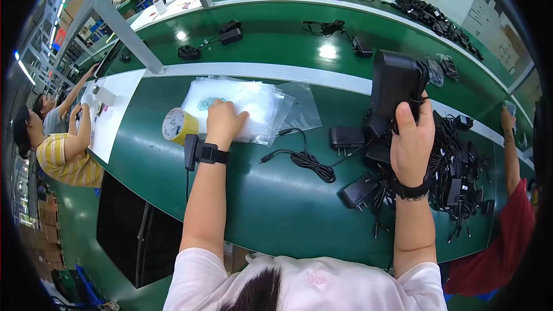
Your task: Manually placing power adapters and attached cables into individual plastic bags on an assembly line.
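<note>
My right hand [412,138] holds up a black power adapter [391,80] with its cord bundled along the side, thumb across its lower end. To the left, my left hand [226,120] rests on a stack of clear plastic bags [259,103]. Its fingers are curled with the tips hidden, and the thumb points right; what they pinch, if anything, cannot be seen. Beside that hand stands a yellow roll of tape [180,125]. Between my arms lies a coiled black cable [311,164]. More black adapters [358,190] with pins showing lie below my right hand.
A tangled heap of adapters and cords [461,167] covers the bench right of my forearm. A raised metal strip [242,71] separates the bench from a green belt [265,40] carrying adapters. A grey post [118,20] rises at left. Co-workers sit left, right and opposite.
</note>
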{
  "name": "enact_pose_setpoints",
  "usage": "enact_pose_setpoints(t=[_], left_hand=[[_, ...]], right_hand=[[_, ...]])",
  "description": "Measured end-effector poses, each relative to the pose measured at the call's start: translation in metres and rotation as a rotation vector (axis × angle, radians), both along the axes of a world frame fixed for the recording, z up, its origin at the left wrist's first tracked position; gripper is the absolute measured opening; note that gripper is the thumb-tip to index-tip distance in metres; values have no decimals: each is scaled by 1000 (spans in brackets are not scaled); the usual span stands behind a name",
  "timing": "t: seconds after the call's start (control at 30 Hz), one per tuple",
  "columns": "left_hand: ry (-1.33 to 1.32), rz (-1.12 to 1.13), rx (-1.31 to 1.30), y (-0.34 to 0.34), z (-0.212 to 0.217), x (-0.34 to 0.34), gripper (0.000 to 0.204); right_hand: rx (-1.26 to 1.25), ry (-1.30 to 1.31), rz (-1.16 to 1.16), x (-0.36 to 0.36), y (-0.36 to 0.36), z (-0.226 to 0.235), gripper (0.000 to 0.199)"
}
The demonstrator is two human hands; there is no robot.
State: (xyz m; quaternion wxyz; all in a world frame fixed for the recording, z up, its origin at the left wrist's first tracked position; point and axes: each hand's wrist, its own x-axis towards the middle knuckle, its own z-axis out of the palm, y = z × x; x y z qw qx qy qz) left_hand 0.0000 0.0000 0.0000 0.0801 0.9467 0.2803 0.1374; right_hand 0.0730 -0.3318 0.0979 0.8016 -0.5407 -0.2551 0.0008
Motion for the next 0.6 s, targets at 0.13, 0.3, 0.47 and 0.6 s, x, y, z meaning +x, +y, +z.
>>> enact_pose_setpoints(t=[0.13, 0.3, 0.47, 0.6], left_hand=[[-15, -29, -76, -1, -7, 5, 24], [-176, 19, -333, 22, 4, -4, 24], [-356, 85, -233, 20, 0, -8, 23], [-344, -35, 33, 19, -18, -11, 22]], right_hand=[[-66, -77, -19, 3, -6, 1, 41], [-99, -68, -54, 7, -11, 3, 41], [-124, -64, -33, 10, -6, -4, 41], [-104, -68, -27, 5, -1, -4, 42]])
